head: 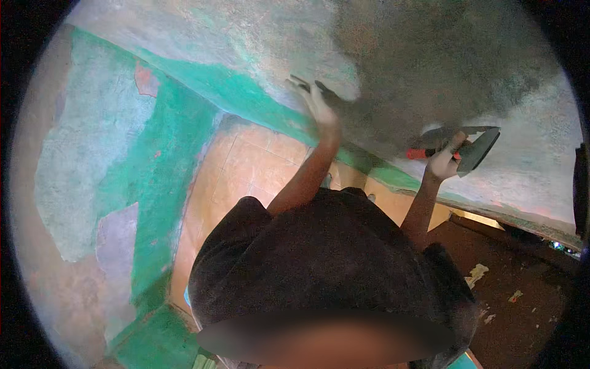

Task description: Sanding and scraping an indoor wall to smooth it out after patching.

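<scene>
My right hand [443, 163] grips a wide-bladed scraper [479, 151] with a red and black handle. Its flat, dark blade fans out to the right, close to the wall [276, 41] in front of me; whether the edge touches is unclear. A dark shadow of the tool falls just above it. My left hand [318, 106] is raised towards the same wall with its fingers spread and nothing in it. I cannot tell if the fingertips touch the surface. The wall shows worn whitish plaster, with a band of green paint [221, 83] along its lower part.
At left, a side wall [152, 152] has peeling green paint and pale bare patches, meeting the front wall in a corner. Orange floor tiles [249, 161] lie below me. Pale flakes [477, 275] are scattered on the brown floor [507, 258] at lower right. My shadow darkens the upper wall.
</scene>
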Motion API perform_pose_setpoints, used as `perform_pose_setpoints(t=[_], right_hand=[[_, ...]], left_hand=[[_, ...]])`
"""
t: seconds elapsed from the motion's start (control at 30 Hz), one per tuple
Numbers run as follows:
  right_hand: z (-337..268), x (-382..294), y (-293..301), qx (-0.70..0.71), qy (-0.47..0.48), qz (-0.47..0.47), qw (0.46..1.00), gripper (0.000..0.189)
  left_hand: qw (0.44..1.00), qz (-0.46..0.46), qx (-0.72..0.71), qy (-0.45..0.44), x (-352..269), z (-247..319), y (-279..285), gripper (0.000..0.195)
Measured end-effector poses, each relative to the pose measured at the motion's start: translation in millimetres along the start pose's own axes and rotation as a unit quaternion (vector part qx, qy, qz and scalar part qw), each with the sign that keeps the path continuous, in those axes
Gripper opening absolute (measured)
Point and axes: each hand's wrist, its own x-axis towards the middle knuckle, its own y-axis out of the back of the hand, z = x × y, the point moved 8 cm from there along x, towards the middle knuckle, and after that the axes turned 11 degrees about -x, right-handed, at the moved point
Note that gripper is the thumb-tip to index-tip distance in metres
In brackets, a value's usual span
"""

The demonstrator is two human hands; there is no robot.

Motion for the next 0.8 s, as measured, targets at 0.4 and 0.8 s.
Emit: perform_pose_setpoints(t=[0.4, 0.8], right_hand=[[-25.8, -7.9, -2.6, 0.102, -0.061, -0.080, 0.990, 0.027], [-18.7, 0.5, 3.9, 0.081, 0.033, -0.081, 0.993, 0.027]], left_hand=[[0.994, 0.101, 0.040, -0.021, 7.0, 39.9, -11.7, 0.057], [0.993, 0.079, 0.051, -0.075, 38.1, 78.3, -22.6, 0.055]])
